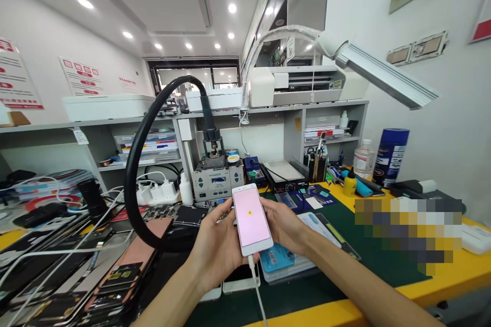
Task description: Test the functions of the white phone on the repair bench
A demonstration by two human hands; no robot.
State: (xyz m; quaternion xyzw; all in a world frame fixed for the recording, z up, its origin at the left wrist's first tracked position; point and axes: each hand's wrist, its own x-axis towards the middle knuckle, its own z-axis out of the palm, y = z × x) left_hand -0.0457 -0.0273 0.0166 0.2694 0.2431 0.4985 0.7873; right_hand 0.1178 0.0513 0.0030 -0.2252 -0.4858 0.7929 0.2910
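A: The left hand (220, 240), how is it placed?

B: Half curled, cradling the white phone (251, 219) from its left edge, some fingers hidden behind.

A: And the right hand (287, 225)?

B: Loosely bent, gripping the opposite edge. Between them the phone is held up above the green mat (376, 255), tilted slightly, its pale pink screen lit with a small yellow mark in the middle.

A: Anything attached?

B: A white cable (257, 288) plugs into its bottom end.

A: What's underneath?

B: Another phone (241, 284) lies on the table (418, 294), beside a blue packet (279, 258).
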